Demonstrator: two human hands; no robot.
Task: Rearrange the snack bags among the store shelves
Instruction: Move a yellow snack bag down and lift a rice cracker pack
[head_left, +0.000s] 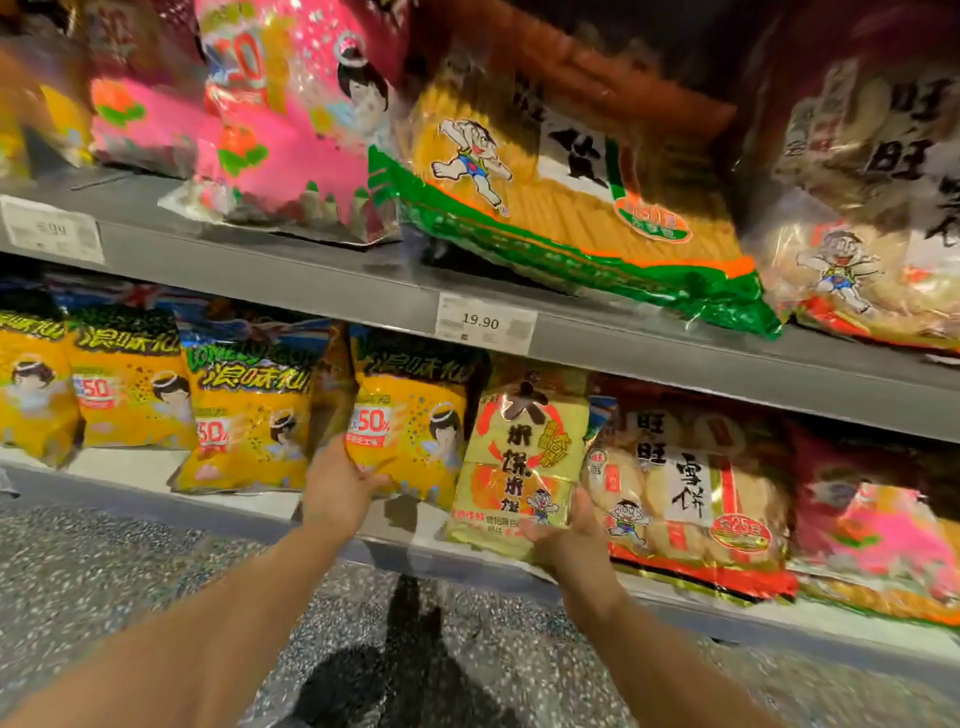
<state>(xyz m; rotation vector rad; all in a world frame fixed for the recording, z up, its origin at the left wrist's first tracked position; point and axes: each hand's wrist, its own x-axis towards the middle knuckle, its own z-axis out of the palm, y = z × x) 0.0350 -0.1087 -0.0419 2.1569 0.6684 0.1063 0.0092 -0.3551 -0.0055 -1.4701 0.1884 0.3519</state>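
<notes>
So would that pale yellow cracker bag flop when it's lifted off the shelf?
Probably fairly stiff: the pale yellow cracker bag shows flat packed blocks inside. Its glossy film may slip in the right hand. Contents likely break if squeezed.

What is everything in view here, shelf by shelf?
pink bags: three at least, pink, upper left and lower far right
green bag: one, green and yellow, upper shelf middle
pale bag: one, whitish, upper shelf right
yellow bags: four, yellow, lower shelf left
cracker bag: one, pale yellow, lower shelf middle
red bag: one, red and white, lower shelf right
price tags: two, white, upper shelf edge
floor: speckled grey, below
left hand: grips rightmost yellow bag
right hand: holds cracker bag
</notes>
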